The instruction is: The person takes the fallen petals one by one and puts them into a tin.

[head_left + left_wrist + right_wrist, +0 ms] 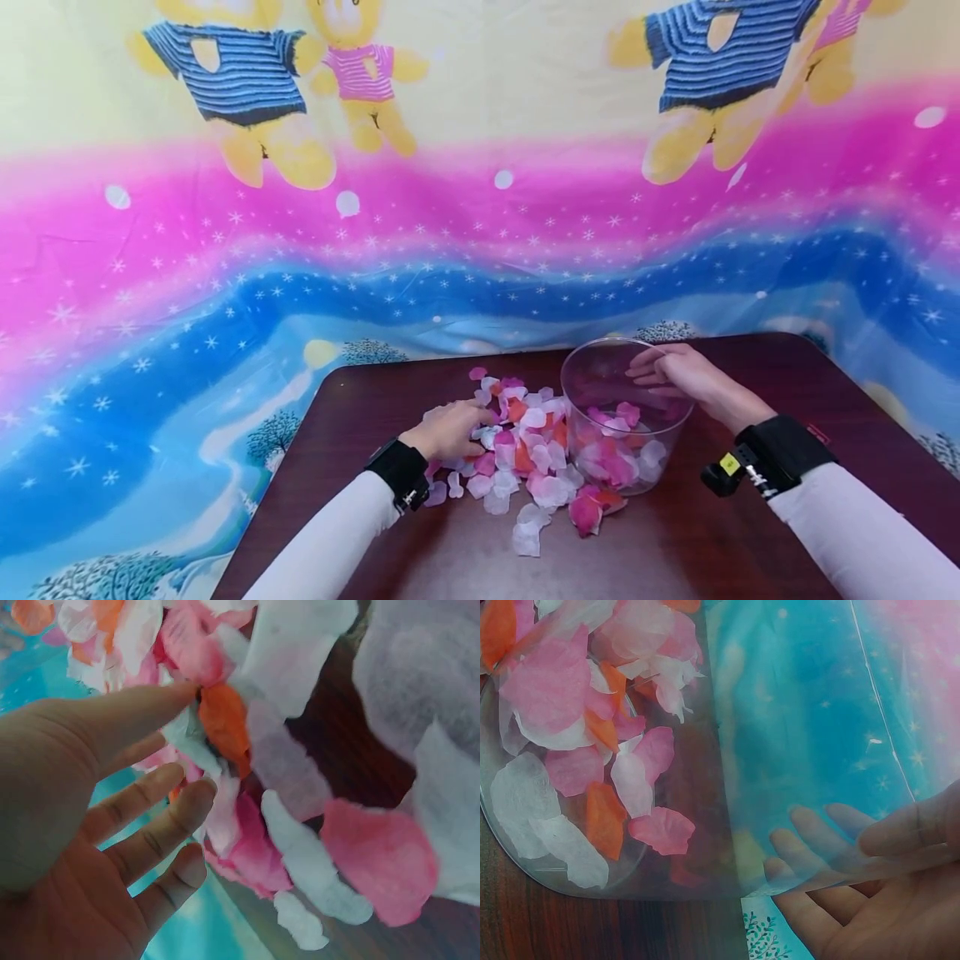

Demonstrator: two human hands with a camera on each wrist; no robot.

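A heap of artificial flower petals [528, 446] in pink, white and orange lies on the table, left of a clear plastic bucket [583, 398]. My left hand [448, 429] reaches into the left side of the heap. In the left wrist view its thumb and fingers stand apart beside petals [259, 847], with no petal clearly pinched. My right hand [686, 375] grips the bucket's right side at the rim. Its fingers [810, 825] show through the transparent wall in the right wrist view. More petals [604, 772] lie inside at the bucket's bottom.
The dark red-brown table [397, 550] has rounded far corners. Stray petals [529, 529] lie in front of the heap and bucket. A patterned cloth backdrop [465, 233] hangs behind the table.
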